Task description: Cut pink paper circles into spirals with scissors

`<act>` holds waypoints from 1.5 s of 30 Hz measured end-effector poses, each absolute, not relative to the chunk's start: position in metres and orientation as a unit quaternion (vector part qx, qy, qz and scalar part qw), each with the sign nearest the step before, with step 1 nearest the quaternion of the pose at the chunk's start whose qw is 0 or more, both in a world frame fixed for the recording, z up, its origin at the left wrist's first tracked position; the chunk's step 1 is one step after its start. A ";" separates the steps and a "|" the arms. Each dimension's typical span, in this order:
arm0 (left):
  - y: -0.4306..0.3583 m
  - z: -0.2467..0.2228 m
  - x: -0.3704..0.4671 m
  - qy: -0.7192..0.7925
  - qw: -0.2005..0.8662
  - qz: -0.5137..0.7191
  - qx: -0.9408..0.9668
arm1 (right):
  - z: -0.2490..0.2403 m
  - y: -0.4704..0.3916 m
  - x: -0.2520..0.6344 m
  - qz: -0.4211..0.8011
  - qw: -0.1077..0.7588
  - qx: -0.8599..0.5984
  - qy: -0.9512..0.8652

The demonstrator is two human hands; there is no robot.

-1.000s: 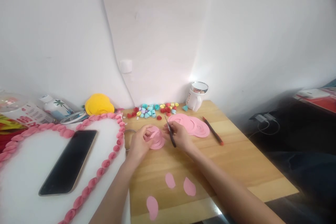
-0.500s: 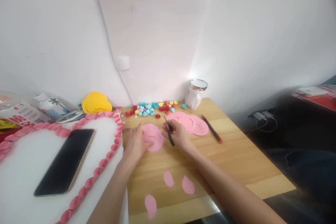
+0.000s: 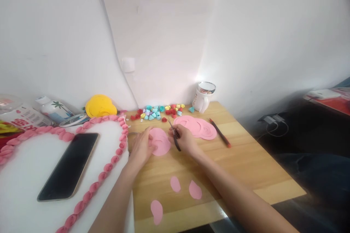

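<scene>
My left hand [image 3: 142, 147] grips the left side of a round pink paper piece [image 3: 162, 146], which has a curved line across it. In my right hand [image 3: 185, 139] is a pair of scissors [image 3: 176, 141] with dark handles, its blades pointing up and to the left, just right of the pink paper. Behind my right hand lie overlapping pink paper circles [image 3: 208, 131]. Nearer to me on the wooden table are three small cut pink pieces, among them a rounded scrap [image 3: 156, 212].
A white board [image 3: 109, 142] edged with pink paper rosettes fills the left, with a phone [image 3: 68, 167] on it. Small coloured paper rolls [image 3: 154, 112] and a white mug [image 3: 201, 98] stand by the wall. A dark pencil [image 3: 220, 133] lies right of the circles.
The fingers of my left hand have shifted slightly on the round pink paper, and its curved line looks different. The scissors in my right hand have tilted a little more to the left.
</scene>
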State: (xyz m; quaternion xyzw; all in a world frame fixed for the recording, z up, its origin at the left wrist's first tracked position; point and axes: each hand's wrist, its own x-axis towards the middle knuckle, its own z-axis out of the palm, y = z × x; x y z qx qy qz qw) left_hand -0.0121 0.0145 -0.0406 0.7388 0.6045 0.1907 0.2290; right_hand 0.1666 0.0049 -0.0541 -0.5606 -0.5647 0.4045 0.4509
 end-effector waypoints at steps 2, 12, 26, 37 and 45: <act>0.014 -0.041 -0.012 0.602 0.230 0.189 0.741 | -0.055 0.005 0.166 0.401 0.447 -0.562 -0.569; 0.015 -0.039 -0.011 0.611 0.231 0.183 0.735 | -0.057 0.004 0.166 0.377 0.442 -0.570 -0.581; 0.014 -0.044 -0.012 0.570 0.253 0.214 0.752 | -0.061 0.004 0.163 0.371 0.432 -0.566 -0.596; 0.013 -0.036 -0.009 0.556 0.258 0.253 0.749 | -0.054 0.002 0.162 0.439 0.465 -0.518 -0.568; 0.013 -0.028 -0.008 0.535 0.425 0.500 0.532 | -0.029 -0.004 0.160 0.430 0.608 -0.453 -0.490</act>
